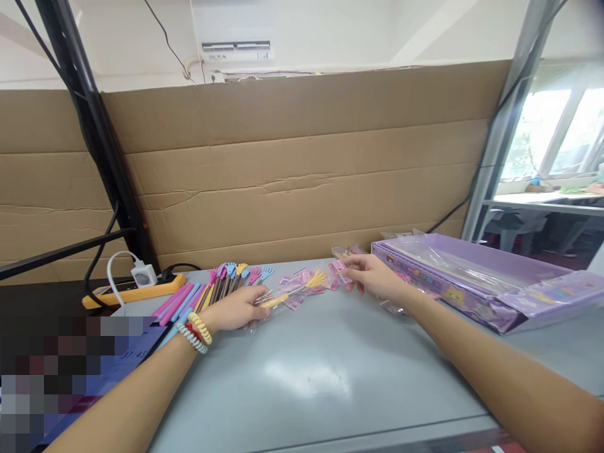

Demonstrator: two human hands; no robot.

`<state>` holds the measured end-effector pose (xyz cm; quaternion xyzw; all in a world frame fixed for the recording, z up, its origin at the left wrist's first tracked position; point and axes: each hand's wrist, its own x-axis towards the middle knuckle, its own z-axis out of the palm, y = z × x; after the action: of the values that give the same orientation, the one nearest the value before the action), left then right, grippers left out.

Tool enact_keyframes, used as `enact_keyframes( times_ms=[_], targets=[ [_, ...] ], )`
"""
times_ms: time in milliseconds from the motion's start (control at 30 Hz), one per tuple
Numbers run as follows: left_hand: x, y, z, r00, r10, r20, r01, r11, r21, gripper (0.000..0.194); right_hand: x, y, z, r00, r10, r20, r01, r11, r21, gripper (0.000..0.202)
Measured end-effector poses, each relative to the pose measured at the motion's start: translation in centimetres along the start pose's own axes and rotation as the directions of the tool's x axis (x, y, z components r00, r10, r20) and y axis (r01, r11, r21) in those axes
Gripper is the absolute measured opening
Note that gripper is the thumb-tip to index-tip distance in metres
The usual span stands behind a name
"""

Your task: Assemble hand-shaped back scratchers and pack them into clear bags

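My left hand (240, 307) is closed around a yellow back scratcher (278, 300) with a small hand-shaped head, which lies in or against a clear plastic bag. My right hand (372, 275) pinches a small pink printed card (338, 270) between thumb and fingers. More pink cards (302, 279) lie spread on the table behind the yellow head. Left of them, several back scratchers (231, 277) in pink, blue and yellow rest side by side, partly hidden behind my left hand. Clear-wrapped pieces (394, 306) lie under and beside my right wrist.
A purple display box (453, 283) with clear plastic inside stands at the right of the grey table (302, 377). At the left are an orange power strip (127, 290) with a white plug and a partly blurred screen (127, 358). A cardboard wall (302, 170) closes off the back.
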<state>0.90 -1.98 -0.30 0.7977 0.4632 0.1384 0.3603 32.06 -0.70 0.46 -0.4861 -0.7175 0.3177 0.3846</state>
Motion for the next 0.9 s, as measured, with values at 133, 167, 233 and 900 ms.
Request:
enact_keyframes(
  times_ms=[133,167,233,900],
  targets=[
    [-0.1,0.26,-0.02,1.0,-0.003,-0.011,0.003,1.0,0.018,0.023,-0.1,0.03,-0.03,0.998,-0.017,0.057,0.017,1.0,0.007,0.026],
    [-0.15,0.34,-0.02,1.0,-0.003,-0.015,0.004,1.0,0.025,0.023,-0.11,0.06,-0.03,0.998,-0.019,0.062,0.019,1.0,0.002,0.025],
    [-0.23,0.48,0.02,1.0,-0.005,-0.019,0.005,0.999,0.039,0.023,-0.11,0.12,-0.01,0.998,-0.019,0.061,0.02,1.0,-0.019,0.024],
    [-0.4,0.75,0.2,1.0,0.007,0.004,-0.008,0.991,0.131,0.025,-0.4,0.73,-0.35,0.975,-0.054,0.217,0.035,0.995,0.09,0.037]
  ],
)
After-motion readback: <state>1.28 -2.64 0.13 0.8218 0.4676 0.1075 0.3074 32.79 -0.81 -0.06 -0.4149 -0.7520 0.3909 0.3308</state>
